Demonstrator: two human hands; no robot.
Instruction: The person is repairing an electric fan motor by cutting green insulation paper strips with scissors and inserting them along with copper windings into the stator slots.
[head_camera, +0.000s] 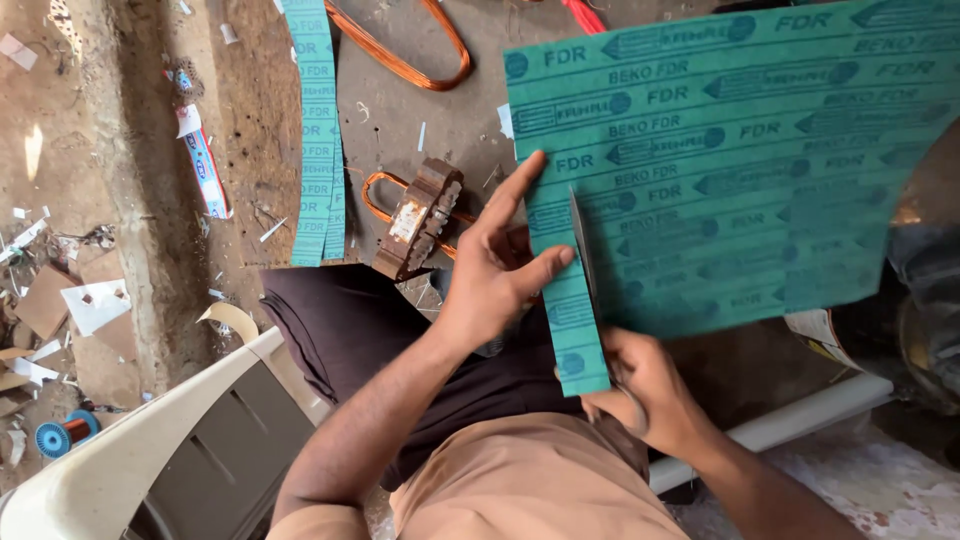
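On the dusty, scrap-littered floor a blue-ended copper wire spool (66, 433) lies far left beside a pale plastic chair (150, 440), then the left hand (497, 275), fingers spread, presses a green printed sheet (730, 170) held over the lap, while the right hand (645, 390) grips what look like scissors (583, 255) cutting it.

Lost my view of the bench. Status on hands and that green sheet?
Left hand flat on green sheet, steadying the strip. Right hand gripping scissors, blades partway into the sheet. Nothing blocking the cut line.
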